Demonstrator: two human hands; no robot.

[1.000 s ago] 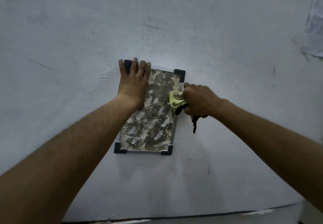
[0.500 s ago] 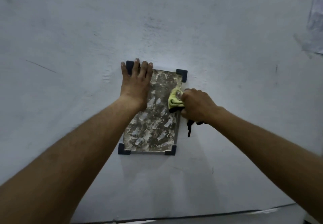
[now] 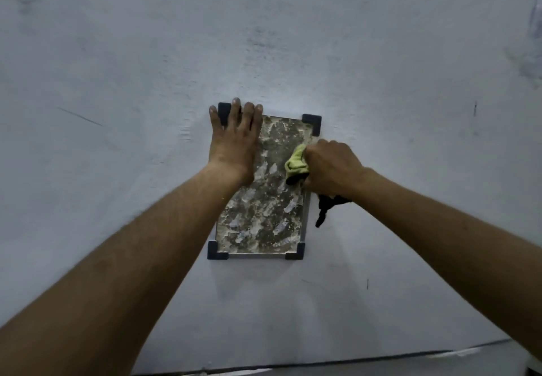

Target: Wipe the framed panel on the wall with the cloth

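Wall (image 3: 117,52), pale and scuffed, fills the view. Left hand (image 3: 234,143) lies flat with its grip spread over the upper left of the framed panel (image 3: 261,211), fingers overlapping a dark corner bracket (image 3: 224,109). The panel hangs mid-wall, its face mottled with crusty patches; it looks stiff and possibly breakable, so bracing it near the edge seems wise. Right hand (image 3: 330,167) has its grip bunched tight around the cloth (image 3: 296,163), soft and yellow-green, pressed to the panel's right side, a dark tail dangling below.
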